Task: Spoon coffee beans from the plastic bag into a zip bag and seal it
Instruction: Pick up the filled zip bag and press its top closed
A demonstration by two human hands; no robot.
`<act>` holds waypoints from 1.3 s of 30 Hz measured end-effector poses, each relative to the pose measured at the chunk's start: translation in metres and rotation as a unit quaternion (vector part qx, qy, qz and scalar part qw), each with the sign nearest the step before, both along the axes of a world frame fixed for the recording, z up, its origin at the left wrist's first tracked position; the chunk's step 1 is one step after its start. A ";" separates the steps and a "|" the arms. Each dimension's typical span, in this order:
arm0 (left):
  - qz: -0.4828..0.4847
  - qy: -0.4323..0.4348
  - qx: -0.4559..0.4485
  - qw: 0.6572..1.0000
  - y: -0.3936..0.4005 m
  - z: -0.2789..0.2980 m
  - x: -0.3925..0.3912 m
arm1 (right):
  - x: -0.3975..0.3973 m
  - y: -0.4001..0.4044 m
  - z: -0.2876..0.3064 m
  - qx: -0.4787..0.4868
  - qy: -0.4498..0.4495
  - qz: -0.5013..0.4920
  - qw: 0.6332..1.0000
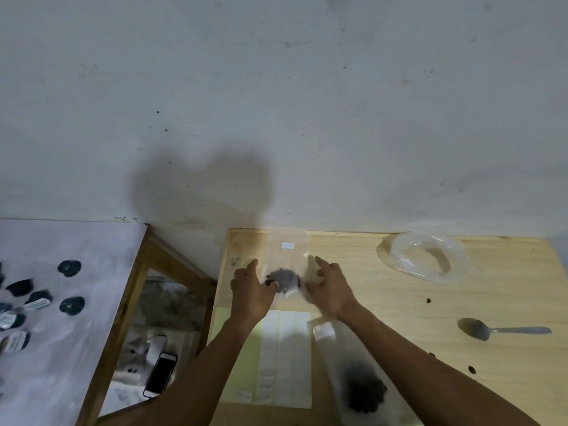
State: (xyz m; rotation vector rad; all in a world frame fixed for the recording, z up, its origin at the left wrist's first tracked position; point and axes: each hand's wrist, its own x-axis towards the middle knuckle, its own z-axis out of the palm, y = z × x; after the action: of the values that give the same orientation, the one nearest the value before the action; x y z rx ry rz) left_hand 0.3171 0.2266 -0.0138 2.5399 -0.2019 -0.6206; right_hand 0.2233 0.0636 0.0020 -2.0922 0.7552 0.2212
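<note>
nearest, at the bottom edge: clear bag with a dark heap of beans [364,392], lying flat on the pale wooden tabletop [399,272] under the right forearm. just left of it, stack of white and pale green sheets [276,361], flat, between the two forearms. farther out, small clear zip bag [285,262] with a white label near its far end and a clump of coffee beans [284,279] showing dark through the film in its near half. left hand [250,292] at the bag's left edge, index finger stretched forward, thumb against the film by the beans; pinching or only pressing, cannot tell. right hand [330,289] at the bag's right edge, fingers spread and loosely bent, blurred; holding the film or only touching it, cannot tell. far right, crumpled clear plastic bag [427,256], mouth gaping, well apart from the hands. near right, metal spoon [491,329] lying flat, bowl to the left, handle to the right. few stray dark beans [428,300] scattered on the wood near the spoon. left, past a gap, second surface covered in white cloth [76,302] with dark rounded items. below in the gap, phone [161,375], screen dark.
</note>
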 end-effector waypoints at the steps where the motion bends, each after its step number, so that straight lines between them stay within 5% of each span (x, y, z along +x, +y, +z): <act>1: 0.002 -0.017 -0.013 1.000 0.002 0.002 -0.003 | -0.010 -0.006 0.007 -0.011 -0.015 -0.004 1.000; 5: -0.008 -0.031 -0.135 0.990 0.009 0.018 -0.029 | -0.057 -0.029 0.026 -0.073 -0.049 -0.030 0.996; 11: -0.027 0.210 -0.165 0.963 0.008 0.022 -0.088 | -0.125 -0.033 0.031 -0.098 0.070 -0.018 0.993; 15: 0.005 0.279 -0.184 0.942 0.004 0.015 -0.119 | -0.149 -0.016 0.027 -0.084 0.117 -0.036 0.989; 27: 0.034 0.266 -0.289 0.919 0.003 0.043 -0.124 | -0.158 0.017 0.047 0.120 -0.022 -0.210 0.970; 34: 0.079 0.117 -0.343 0.929 0.053 0.071 -0.085 | -0.114 0.053 0.062 0.252 -0.080 -0.180 0.948; 36: 0.118 0.097 -0.360 0.920 0.079 0.073 -0.080 | -0.100 0.069 0.052 0.234 -0.083 -0.171 0.953; 39: 0.185 0.075 -0.381 0.903 0.120 0.077 -0.077 | -0.086 0.091 0.026 0.089 -0.063 -0.019 0.994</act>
State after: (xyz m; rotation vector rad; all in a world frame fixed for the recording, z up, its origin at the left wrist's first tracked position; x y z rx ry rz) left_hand 0.2400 0.3464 0.0632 1.7002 0.0861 -0.4588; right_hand 0.1369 0.1545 0.0283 -1.9023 0.6732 0.1307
